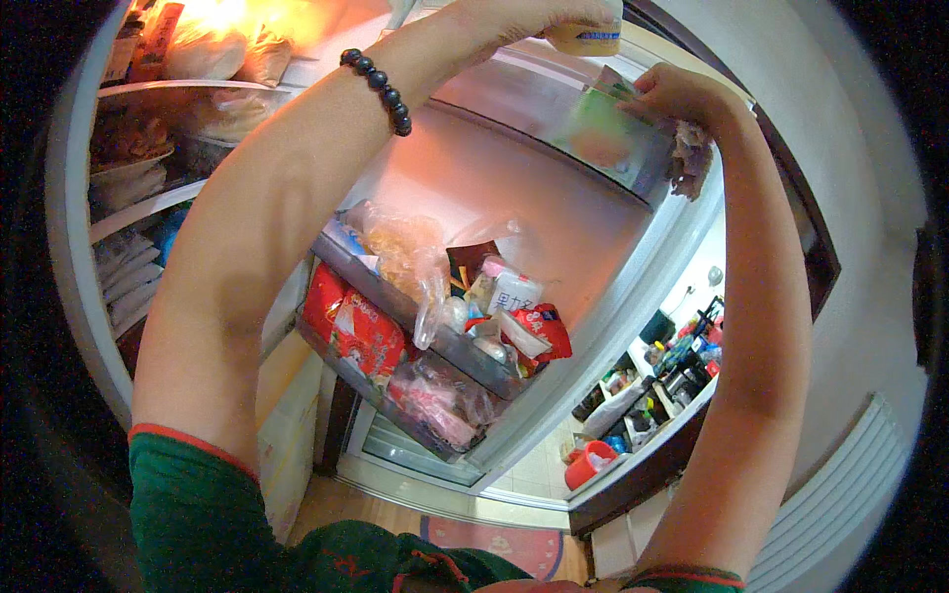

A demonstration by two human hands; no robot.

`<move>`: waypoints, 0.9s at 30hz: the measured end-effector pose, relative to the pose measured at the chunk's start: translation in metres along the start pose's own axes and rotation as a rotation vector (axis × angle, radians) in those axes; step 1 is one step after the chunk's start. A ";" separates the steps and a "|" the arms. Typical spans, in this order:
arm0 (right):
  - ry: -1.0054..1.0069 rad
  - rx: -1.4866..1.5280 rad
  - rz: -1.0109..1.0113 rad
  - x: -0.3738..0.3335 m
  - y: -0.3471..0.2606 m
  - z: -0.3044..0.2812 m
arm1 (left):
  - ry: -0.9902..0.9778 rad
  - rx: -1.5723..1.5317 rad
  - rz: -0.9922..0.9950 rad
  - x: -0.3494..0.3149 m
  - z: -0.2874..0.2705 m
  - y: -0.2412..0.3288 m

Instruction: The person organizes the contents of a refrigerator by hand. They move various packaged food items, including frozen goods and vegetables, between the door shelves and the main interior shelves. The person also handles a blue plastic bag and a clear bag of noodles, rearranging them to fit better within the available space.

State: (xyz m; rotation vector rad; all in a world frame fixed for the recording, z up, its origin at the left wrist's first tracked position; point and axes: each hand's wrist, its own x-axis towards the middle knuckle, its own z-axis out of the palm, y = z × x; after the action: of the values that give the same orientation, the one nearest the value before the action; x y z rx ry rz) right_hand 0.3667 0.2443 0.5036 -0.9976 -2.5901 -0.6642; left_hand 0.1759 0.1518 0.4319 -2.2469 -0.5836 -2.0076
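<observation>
At the upper edge my left hand (pixel 559 12) is closed round a small pale-yellow tub (pixel 585 40) with a blue-printed band; its top is cut off by the picture's edge. My right hand (pixel 692 96) is at the top door shelf (pixel 494 99) of the open fridge. Its fingertips touch the upper end of a packet with a green part (pixel 598 111) that stands in the shelf. From under its palm hangs a crumpled brownish-grey, cloth-like thing (pixel 689 163), which the curled fingers seem to hold.
Lower door shelves hold a clear plastic bag (pixel 400 247), a white carton (pixel 514 294), red packets (pixel 361 321) and a pinkish bag (pixel 435 405). Fridge shelves (pixel 148 212) with bagged food are at left. Beyond the door stand a cluttered rack (pixel 682 371) and a red bucket (pixel 590 465).
</observation>
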 end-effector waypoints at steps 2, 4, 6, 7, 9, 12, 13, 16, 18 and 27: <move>-0.028 0.123 -0.038 0.002 0.008 0.003 | -0.087 -0.001 -0.043 0.003 0.002 -0.001; -0.100 0.329 -0.106 0.002 0.018 0.004 | -0.076 -0.039 -0.067 -0.001 0.006 -0.003; 0.041 0.135 -0.156 0.007 0.023 0.004 | -0.157 -0.082 -0.045 0.001 0.014 -0.002; 0.108 0.036 -0.189 0.009 0.020 0.005 | -0.189 -0.100 -0.036 0.000 0.014 -0.002; 0.189 0.004 -0.179 0.007 0.016 0.004 | -0.197 -0.035 -0.129 0.004 0.013 -0.001; 0.384 -0.051 -0.164 0.003 0.015 -0.001 | -0.251 0.002 -0.230 0.014 0.012 -0.005; 0.457 -0.078 -0.151 0.002 0.019 -0.001 | -0.277 -0.007 -0.254 0.018 0.015 -0.007; 0.685 -0.150 -0.124 -0.003 0.031 -0.005 | -0.458 -0.028 -0.301 0.034 0.018 -0.004; 0.694 -0.061 -0.215 0.004 0.040 -0.011 | -0.492 0.034 -0.335 0.041 0.017 0.008; 0.549 0.097 -0.073 -0.019 0.021 -0.014 | -0.341 0.183 -0.271 0.044 0.022 0.004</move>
State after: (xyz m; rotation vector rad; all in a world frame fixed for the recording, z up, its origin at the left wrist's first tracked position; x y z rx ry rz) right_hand 0.3960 0.2405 0.5145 -0.5869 -2.1546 -0.7046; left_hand 0.2015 0.1645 0.4718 -2.5211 -1.1066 -1.5879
